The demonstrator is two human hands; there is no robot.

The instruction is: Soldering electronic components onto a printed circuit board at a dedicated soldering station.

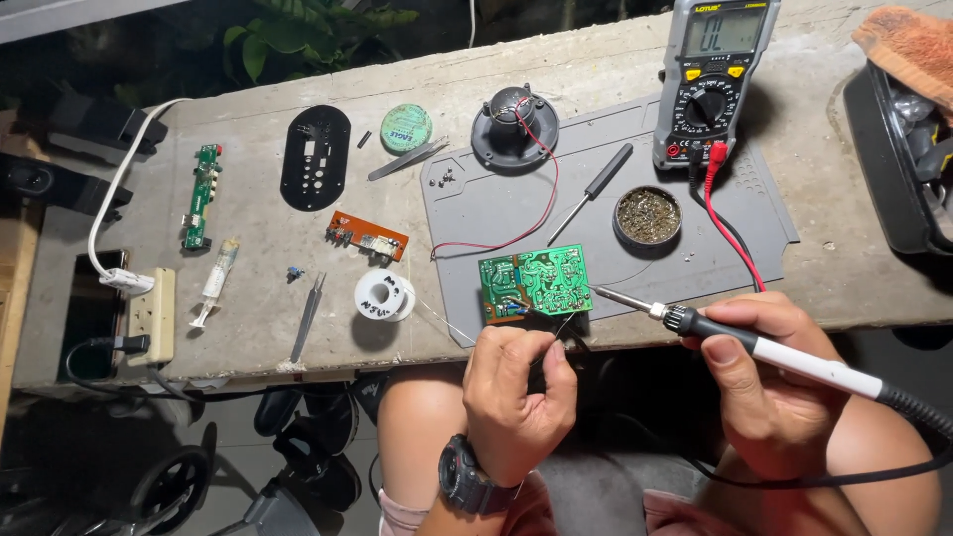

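A green circuit board (536,283) lies at the near edge of a grey work mat (476,203). My left hand (516,392) is closed just below the board, pinching thin wires that run up to the board's near edge. My right hand (769,382) grips a soldering iron (735,342) with a black and white handle. Its metal tip points left and ends close to the board's right edge. A red and a black wire run from the board to a small black speaker (513,126) at the back of the mat.
A multimeter (713,74) with red and black leads stands at the mat's back right, a tin of brass wool (647,215) and a screwdriver (593,191) beside it. Left of the mat lie a solder spool (384,296), tweezers (307,318), small boards, a syringe and a power strip (151,313).
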